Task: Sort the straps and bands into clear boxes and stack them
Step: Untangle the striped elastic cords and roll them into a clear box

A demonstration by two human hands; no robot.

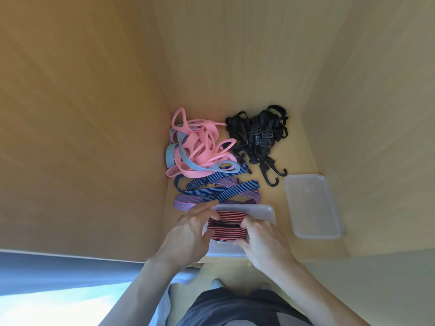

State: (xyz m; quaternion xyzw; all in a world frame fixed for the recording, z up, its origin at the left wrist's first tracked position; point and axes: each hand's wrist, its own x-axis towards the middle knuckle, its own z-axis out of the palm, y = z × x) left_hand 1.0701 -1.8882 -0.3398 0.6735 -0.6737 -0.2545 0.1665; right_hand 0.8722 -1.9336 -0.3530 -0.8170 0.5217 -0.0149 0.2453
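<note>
Left hand (188,234) and right hand (263,241) grip a red band (227,232) (above pale wooden shelf (274,192)).

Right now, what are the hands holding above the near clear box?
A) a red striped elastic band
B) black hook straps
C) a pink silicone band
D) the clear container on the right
A: the left hand and right hand both grip the folded red striped elastic band over the clear box.

Two clear boxes (315,208) (264,213), two hands (188,234) (261,241), one red striped band (227,225), three strap heaps (197,147) (256,135) (211,191).
</note>
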